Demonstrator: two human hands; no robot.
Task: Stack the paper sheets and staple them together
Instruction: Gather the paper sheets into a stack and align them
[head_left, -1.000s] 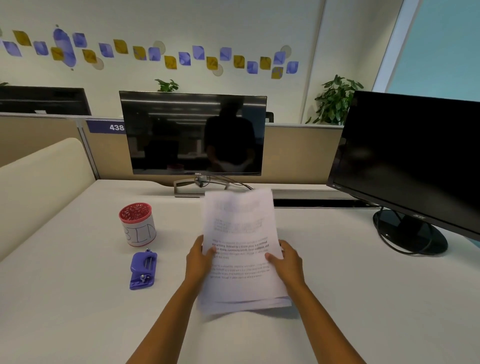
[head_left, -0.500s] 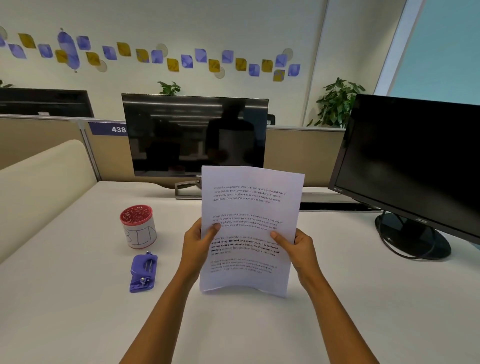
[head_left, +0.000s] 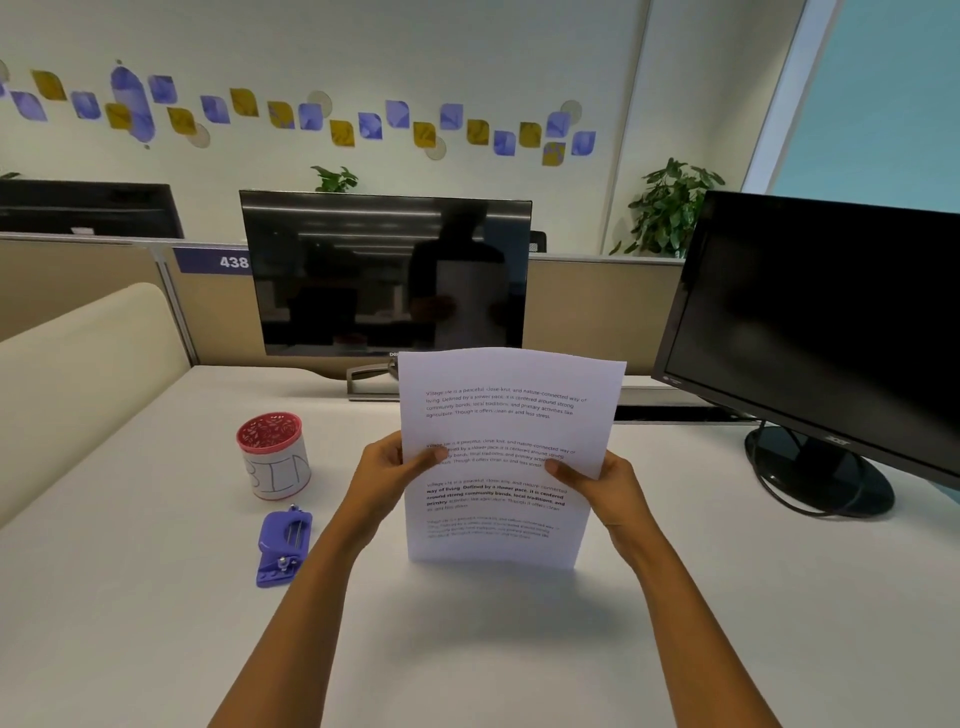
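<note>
Both hands, left hand (head_left: 387, 475) and right hand (head_left: 602, 486), are pinching the paper sheets (head_left: 506, 457) upright, bottom edge touching the bench (head_left: 156, 623); the purple stapler (head_left: 284, 541) is lying toward the bench's left edge, nearer the left hand, long axis front-to-back.

A pale wall (head_left: 467, 62) fills the top of the frame, crossed by a wavy band of blue and yellow leaf-shaped decals (head_left: 311, 117). At the far right stands a tall teal-tinted window (head_left: 893, 93). Beige cubicle partitions (head_left: 597, 306) run across the middle, one carrying a purple tag reading 438 (head_left: 215, 260). Leafy plants (head_left: 667, 208) show above the partitions. A dark monitor (head_left: 384, 270) sits at centre, reflecting ceiling lights, and another (head_left: 831, 322) at right on a round stand. The white desk (head_left: 130, 623) spreads across the lower frame, with a cream curved panel (head_left: 78, 374) at left.
</note>
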